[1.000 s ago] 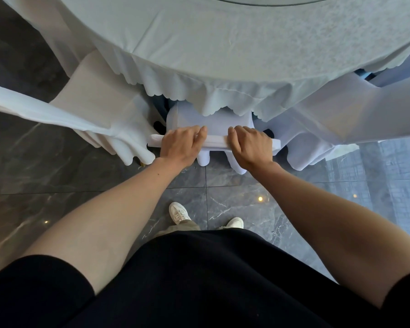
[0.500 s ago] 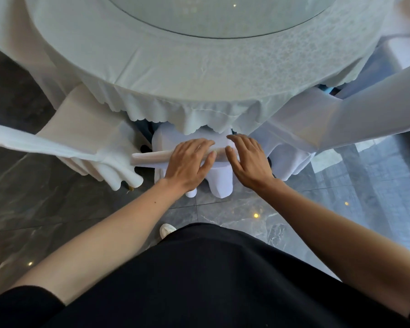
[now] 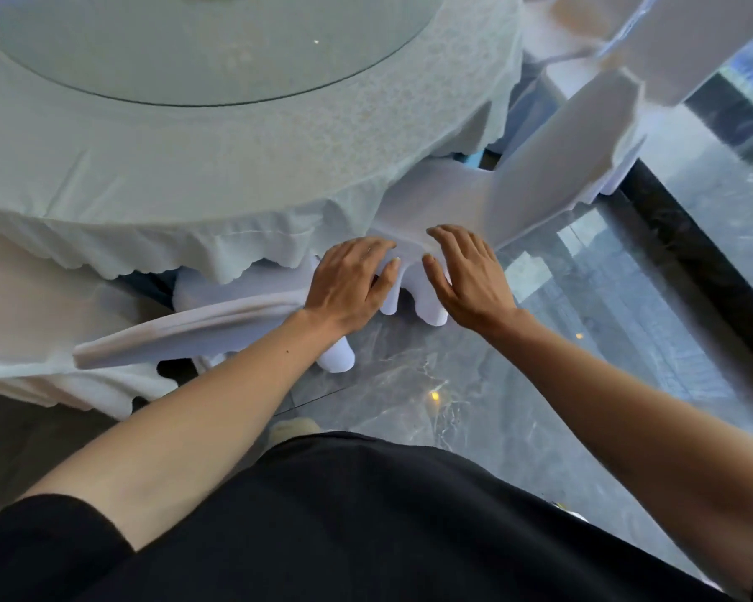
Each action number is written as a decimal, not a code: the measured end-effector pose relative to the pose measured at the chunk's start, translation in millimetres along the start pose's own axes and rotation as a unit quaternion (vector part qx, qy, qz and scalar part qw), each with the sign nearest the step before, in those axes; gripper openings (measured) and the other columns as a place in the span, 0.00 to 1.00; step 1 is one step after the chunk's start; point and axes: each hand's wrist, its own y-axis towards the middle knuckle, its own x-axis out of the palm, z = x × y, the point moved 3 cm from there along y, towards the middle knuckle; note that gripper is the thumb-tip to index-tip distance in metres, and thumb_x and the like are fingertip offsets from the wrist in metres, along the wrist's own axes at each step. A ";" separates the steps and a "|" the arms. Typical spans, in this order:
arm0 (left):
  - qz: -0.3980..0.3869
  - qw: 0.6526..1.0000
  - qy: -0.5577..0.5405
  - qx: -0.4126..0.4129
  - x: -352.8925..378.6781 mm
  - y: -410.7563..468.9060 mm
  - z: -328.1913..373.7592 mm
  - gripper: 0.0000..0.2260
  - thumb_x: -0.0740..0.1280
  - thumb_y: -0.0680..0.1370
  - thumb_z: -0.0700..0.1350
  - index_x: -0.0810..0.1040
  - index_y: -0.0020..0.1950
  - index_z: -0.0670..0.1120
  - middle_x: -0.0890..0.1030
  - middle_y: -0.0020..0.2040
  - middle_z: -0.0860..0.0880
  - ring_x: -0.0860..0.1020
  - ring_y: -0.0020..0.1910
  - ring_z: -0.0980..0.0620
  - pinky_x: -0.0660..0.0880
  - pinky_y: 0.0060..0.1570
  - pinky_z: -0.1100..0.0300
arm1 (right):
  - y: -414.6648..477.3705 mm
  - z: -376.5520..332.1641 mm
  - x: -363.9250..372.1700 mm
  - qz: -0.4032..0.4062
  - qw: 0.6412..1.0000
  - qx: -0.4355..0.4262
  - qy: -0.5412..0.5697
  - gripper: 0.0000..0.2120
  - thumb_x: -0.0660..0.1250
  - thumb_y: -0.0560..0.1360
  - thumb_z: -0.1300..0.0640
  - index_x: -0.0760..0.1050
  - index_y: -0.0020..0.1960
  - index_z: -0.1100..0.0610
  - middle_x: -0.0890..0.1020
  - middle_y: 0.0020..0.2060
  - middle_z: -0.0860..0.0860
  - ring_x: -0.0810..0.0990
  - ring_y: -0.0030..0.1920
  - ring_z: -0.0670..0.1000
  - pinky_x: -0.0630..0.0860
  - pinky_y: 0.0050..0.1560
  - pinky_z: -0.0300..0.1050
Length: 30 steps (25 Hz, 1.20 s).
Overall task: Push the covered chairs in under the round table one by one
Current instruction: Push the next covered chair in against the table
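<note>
The round table (image 3: 253, 167) wears a pale green cloth with a scalloped hem. Straight below it stands a white covered chair (image 3: 201, 330), its seat tucked under the hem and its back top just clear of the cloth. My left hand (image 3: 348, 284) hovers by the right end of that back, fingers loose and holding nothing. My right hand (image 3: 470, 275) is spread open beside it, over the front corner of a second covered chair (image 3: 557, 171), which stands angled at the table's right side with most of its seat outside the cloth.
A glass turntable (image 3: 170, 45) lies on the table. Another covered chair (image 3: 31, 306) stands at the left, and one more (image 3: 679, 54) at the upper right. Polished dark marble floor (image 3: 431, 384) stretches below, with a glass panel (image 3: 692, 236) to the right.
Both hands have left the top of the middle chair's back and shifted right toward the angled chair. The view has swung right, and the middle chair sits further under the cloth.
</note>
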 end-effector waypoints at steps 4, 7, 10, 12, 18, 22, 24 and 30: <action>-0.025 0.999 -0.007 0.038 27.5 40.9 42.2 0.22 0.51 0.81 0.54 0.77 0.62 0.44 0.80 0.60 0.46 0.77 0.59 0.45 0.73 0.58 0.50 | 1.2 57.2 -30.8 0.019 0.999 0.005 -0.042 0.24 0.51 0.83 0.44 0.71 0.69 0.59 0.76 0.64 0.58 0.73 0.65 0.58 0.65 0.66 0.51; -0.038 0.998 0.000 0.058 44.0 77.4 63.9 0.22 0.51 0.81 0.54 0.77 0.63 0.44 0.80 0.61 0.46 0.78 0.58 0.45 0.74 0.58 0.49 | 13.3 90.5 -50.0 0.036 0.997 0.004 -0.063 0.24 0.51 0.83 0.44 0.71 0.68 0.60 0.77 0.63 0.59 0.74 0.63 0.59 0.67 0.66 0.53; -0.063 0.995 -0.014 0.075 81.3 136.7 95.3 0.22 0.50 0.81 0.54 0.76 0.64 0.44 0.79 0.62 0.45 0.78 0.58 0.45 0.73 0.58 0.50 | 32.4 155.4 -76.4 0.051 0.994 0.037 -0.085 0.24 0.52 0.83 0.44 0.71 0.68 0.60 0.77 0.63 0.59 0.74 0.63 0.59 0.68 0.66 0.54; -0.047 0.996 -0.022 0.078 95.3 157.3 105.6 0.22 0.50 0.81 0.55 0.76 0.64 0.45 0.80 0.61 0.45 0.78 0.57 0.45 0.74 0.57 0.50 | 40.5 178.9 -84.3 0.049 0.994 0.036 -0.093 0.24 0.51 0.83 0.44 0.71 0.68 0.59 0.77 0.63 0.58 0.74 0.63 0.59 0.69 0.67 0.56; -0.040 0.995 -0.067 0.057 142.8 277.6 163.0 0.27 0.47 0.80 0.59 0.75 0.65 0.45 0.79 0.61 0.44 0.79 0.57 0.45 0.75 0.56 0.50 | 111.5 295.7 -131.7 0.013 0.991 0.036 -0.129 0.23 0.52 0.83 0.44 0.70 0.68 0.59 0.76 0.63 0.58 0.74 0.62 0.59 0.68 0.67 0.56; -0.060 0.996 -0.066 0.020 171.5 333.2 191.5 0.29 0.45 0.79 0.62 0.71 0.69 0.46 0.76 0.67 0.46 0.75 0.63 0.46 0.71 0.60 0.51 | 142.5 350.7 -148.0 0.011 0.991 0.026 -0.129 0.23 0.52 0.83 0.45 0.70 0.69 0.59 0.76 0.64 0.58 0.74 0.64 0.58 0.66 0.68 0.53; -0.068 0.996 -0.063 0.004 193.7 353.6 205.4 0.29 0.45 0.78 0.62 0.70 0.69 0.46 0.75 0.68 0.46 0.75 0.63 0.46 0.71 0.61 0.51 | 156.0 389.5 -154.3 -0.006 0.992 0.019 -0.122 0.23 0.52 0.83 0.45 0.69 0.69 0.59 0.76 0.64 0.58 0.73 0.64 0.59 0.66 0.68 0.53; -0.072 0.993 -0.045 -0.088 269.9 423.5 249.5 0.25 0.48 0.82 0.61 0.66 0.71 0.47 0.72 0.69 0.46 0.73 0.64 0.48 0.69 0.62 0.53 | 212.1 510.1 -150.3 -0.071 0.992 -0.057 -0.083 0.23 0.52 0.83 0.45 0.69 0.69 0.60 0.75 0.65 0.59 0.73 0.64 0.59 0.66 0.67 0.53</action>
